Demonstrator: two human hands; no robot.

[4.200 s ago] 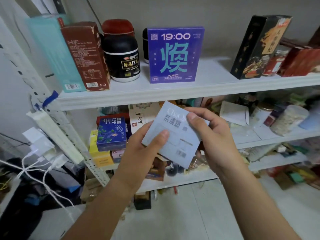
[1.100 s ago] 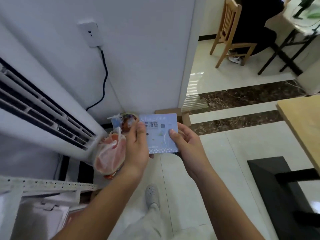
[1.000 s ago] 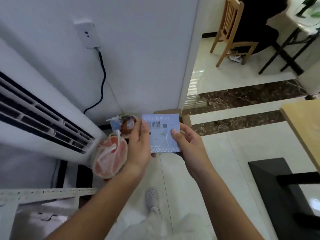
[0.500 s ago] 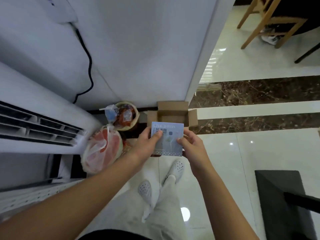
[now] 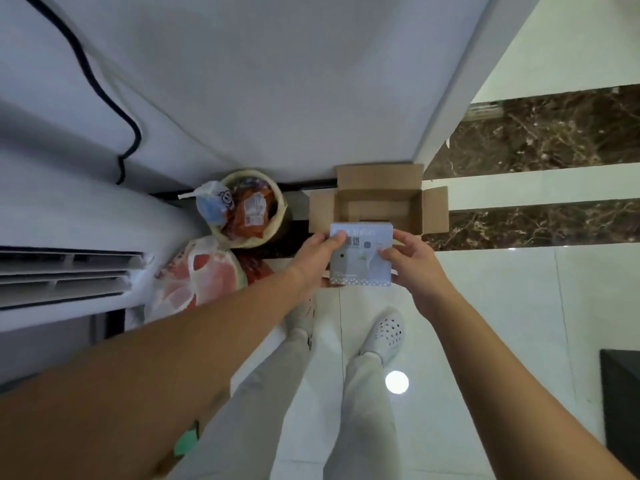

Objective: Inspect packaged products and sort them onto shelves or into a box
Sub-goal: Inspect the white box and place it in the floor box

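Against the white wall (image 5: 277, 81): white air-conditioner cabinet (image 5: 69, 271), open brown cardboard box (image 5: 434, 213), full round bin (image 5: 282, 202). Floor tile (image 5: 502, 306) extends rightward. Left hand (image 5: 317, 258) and right hand (image 5: 412, 261) pinch the pale-blue flat packet (image 5: 363, 261) above the box's near edge.

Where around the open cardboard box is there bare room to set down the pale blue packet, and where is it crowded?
Bare: the visible inside of the cardboard box, between its flaps, and the white floor between the right shoe and the dark mat. Crowded: left of the box, where the basket and the plastic bag sit beside the air conditioner.
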